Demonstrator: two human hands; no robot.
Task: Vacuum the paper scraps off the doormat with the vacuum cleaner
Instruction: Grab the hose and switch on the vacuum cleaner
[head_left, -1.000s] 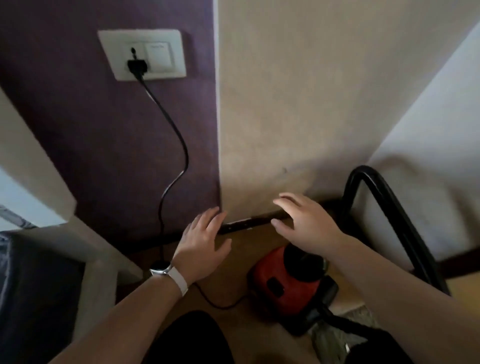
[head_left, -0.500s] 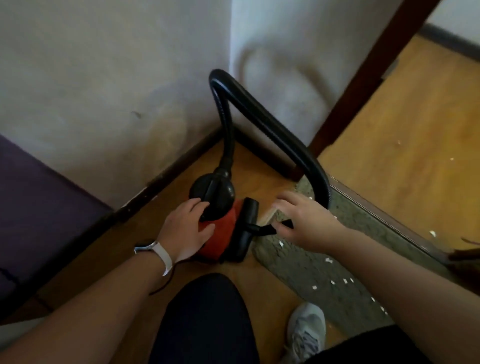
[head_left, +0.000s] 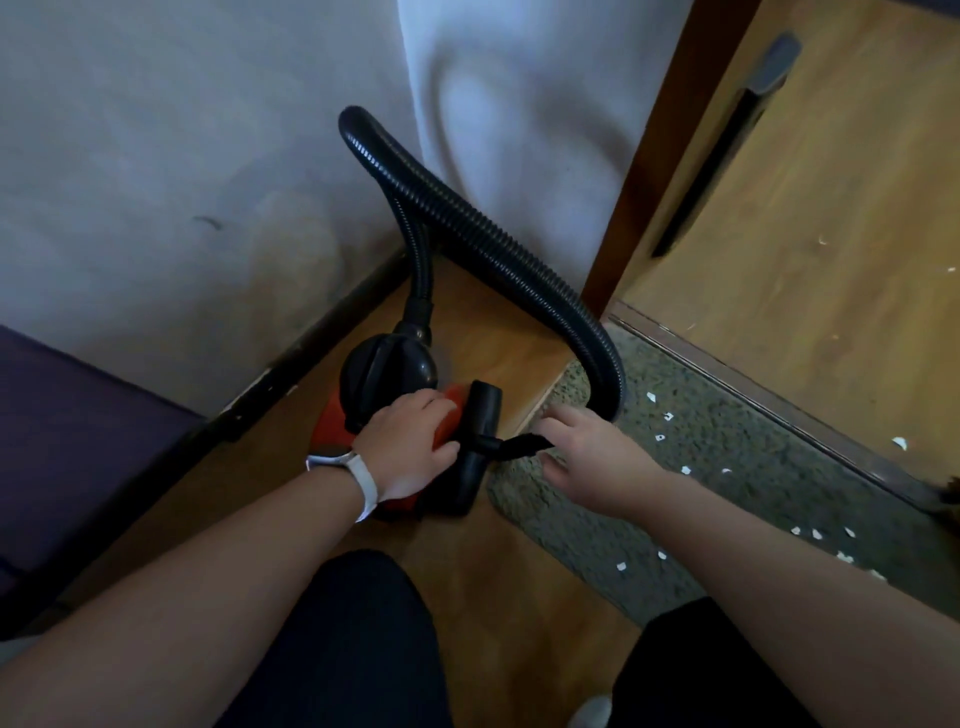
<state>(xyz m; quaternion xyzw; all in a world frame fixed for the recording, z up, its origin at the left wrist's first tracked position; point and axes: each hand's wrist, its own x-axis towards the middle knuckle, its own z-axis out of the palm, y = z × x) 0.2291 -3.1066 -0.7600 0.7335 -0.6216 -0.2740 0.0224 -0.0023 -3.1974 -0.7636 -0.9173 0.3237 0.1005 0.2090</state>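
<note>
Left hand: we lay it palm-down, fingers spread and curved, on the red vacuum cleaner; forearm bare, white watch at the wrist. Right hand: just right of the vacuum cleaner, palm-down, fingers loosely bent, forearm bare.

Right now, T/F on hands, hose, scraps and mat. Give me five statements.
1. The left hand rests on the red vacuum body. True.
2. The right hand is lifted well clear of the nozzle. False: its fingers are at the black nozzle piece, by the doormat's edge.
3. White paper scraps lie on the doormat. True.
4. The hose lies flat along the floor. False: it arches up and comes down at the mat.
5. The left wrist is bare. False: it wears a white-strapped watch.
</note>
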